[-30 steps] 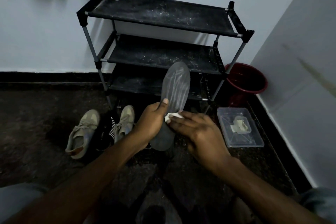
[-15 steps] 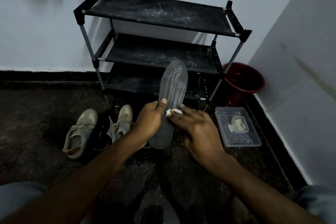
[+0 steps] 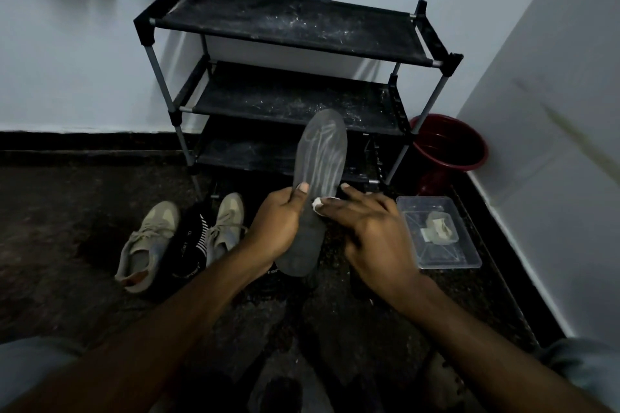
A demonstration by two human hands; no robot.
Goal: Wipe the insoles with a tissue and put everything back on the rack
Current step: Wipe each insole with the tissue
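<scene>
Insole wiped in front of the rack
The left hand (image 3: 278, 228) grips the insole (image 3: 320, 161) at mid-length, its toe end pointing up toward the rack (image 3: 292, 33); the right hand (image 3: 369, 235), fingers outstretched, presses the tissue (image 3: 316, 204) against it beside the left thumb

The rack (image 3: 295, 43) is set on the floor (image 3: 67, 211) against the wall (image 3: 84, 60) behind it. In front of the rack's lower shelves the insole (image 3: 320, 157) is held upright, gripped at its left edge by the left hand (image 3: 278, 225). The tissue (image 3: 316, 204) is pressed onto it under the fingers of the right hand (image 3: 369, 231). In front of the rack's left legs a first shoe (image 3: 147, 241) and a second shoe (image 3: 224, 225) are laid side by side. The bucket (image 3: 449, 144) is placed just right of the rack. The box (image 3: 466, 258) is set in front of the rack's right end, with a wad (image 3: 439, 228) inside it.
</scene>
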